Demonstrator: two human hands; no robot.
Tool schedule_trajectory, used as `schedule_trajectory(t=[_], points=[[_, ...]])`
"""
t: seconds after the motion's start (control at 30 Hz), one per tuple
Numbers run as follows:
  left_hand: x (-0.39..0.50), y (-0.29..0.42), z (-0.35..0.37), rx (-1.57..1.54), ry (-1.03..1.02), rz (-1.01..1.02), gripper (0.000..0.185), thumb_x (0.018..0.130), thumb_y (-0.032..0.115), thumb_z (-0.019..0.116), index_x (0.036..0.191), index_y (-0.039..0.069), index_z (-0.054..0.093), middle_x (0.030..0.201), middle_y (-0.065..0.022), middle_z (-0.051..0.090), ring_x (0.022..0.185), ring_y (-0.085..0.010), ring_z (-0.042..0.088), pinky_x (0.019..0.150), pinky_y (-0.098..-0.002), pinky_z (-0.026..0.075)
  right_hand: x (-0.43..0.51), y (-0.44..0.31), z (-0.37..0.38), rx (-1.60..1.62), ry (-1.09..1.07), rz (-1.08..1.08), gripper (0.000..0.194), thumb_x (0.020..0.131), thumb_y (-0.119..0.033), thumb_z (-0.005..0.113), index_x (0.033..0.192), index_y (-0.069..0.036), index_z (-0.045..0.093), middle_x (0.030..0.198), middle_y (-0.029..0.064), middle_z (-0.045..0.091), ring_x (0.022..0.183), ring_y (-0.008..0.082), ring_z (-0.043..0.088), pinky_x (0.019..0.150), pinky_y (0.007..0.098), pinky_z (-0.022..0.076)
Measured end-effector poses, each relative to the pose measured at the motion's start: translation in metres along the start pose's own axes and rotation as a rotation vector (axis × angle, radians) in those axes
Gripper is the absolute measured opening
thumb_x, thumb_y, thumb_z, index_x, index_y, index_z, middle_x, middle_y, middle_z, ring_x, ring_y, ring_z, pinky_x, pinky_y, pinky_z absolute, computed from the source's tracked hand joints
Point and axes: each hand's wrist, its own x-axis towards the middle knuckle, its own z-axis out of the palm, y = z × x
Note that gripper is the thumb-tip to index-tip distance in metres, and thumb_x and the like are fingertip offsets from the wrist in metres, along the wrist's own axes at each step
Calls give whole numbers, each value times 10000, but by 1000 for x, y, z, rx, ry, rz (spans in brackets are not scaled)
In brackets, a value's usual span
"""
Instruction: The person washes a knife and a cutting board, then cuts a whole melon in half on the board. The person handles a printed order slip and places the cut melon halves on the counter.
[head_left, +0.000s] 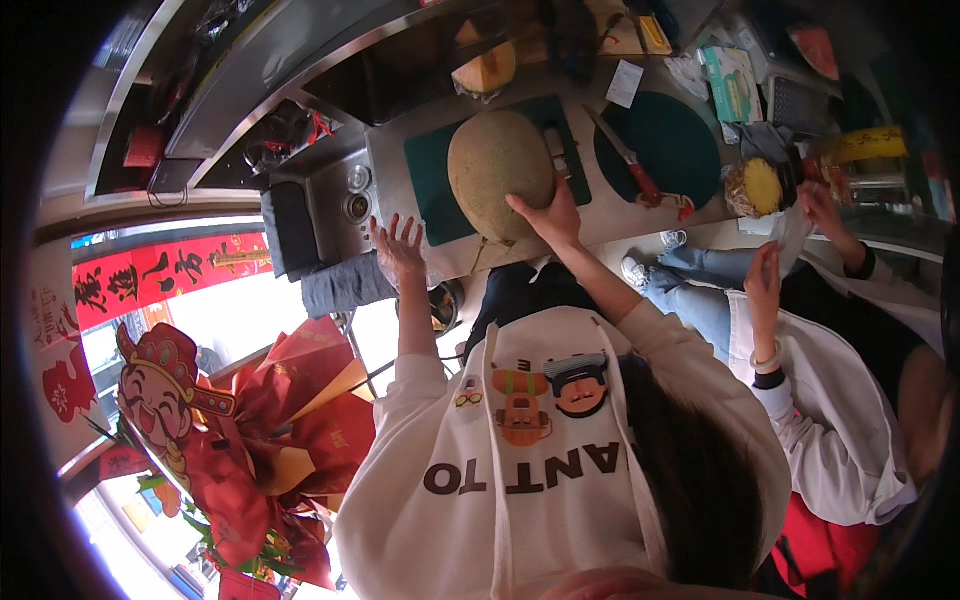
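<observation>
A large netted melon (495, 172) rests on a green rectangular cutting board (427, 191) before me. My right hand (553, 214) grips its near right side, the thumb on the rind and the other fingers partly hidden. My left hand (402, 246) is raised to the left of the melon, apart from it, fingers spread and holding nothing. A clear plastic glove covers it. Right of the melon, a kitchen knife (626, 154) with a red handle lies across a round green board (679, 142). A small white object (556, 146) lies beside the melon.
A cut melon piece (487, 71) in wrap sits behind. At right are a glove box (731, 84), a wrapped cut pineapple (759, 186) and another person's hands (765, 274) holding clear plastic. A steel sink (337, 187) is at left, a paper slip (624, 82) at the back.
</observation>
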Motion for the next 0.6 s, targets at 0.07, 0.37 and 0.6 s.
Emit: schedule_trajectory(t=[0.07, 0.37, 0.6], points=[[1, 4, 1, 9, -7, 8, 584, 916, 423, 518, 1448, 319, 299, 1342, -140, 429, 1197, -378, 467, 994, -563, 382, 1, -4, 2, -79, 7, 43, 971, 604, -620, 783, 1309, -34, 463, 1198, 185, 582, 1128, 329, 570, 913, 414, 475], [-9, 10, 1, 64, 17, 75, 636, 885, 473, 545, 1441, 305, 287, 1350, -158, 419, 1176, -393, 488, 986, -578, 364, 50, -7, -17, -323, -200, -121, 1144, 549, -769, 695, 1336, 18, 426, 1238, 228, 556, 1124, 356, 575, 903, 436, 494], [-14, 11, 13, 120, 16, 107, 682, 864, 524, 568, 1444, 299, 289, 1367, -158, 397, 1177, -383, 483, 973, -549, 399, 44, 4, -23, -288, -217, -66, 1044, 607, -710, 712, 1333, -22, 415, 1259, 211, 505, 1163, 348, 541, 931, 431, 480]])
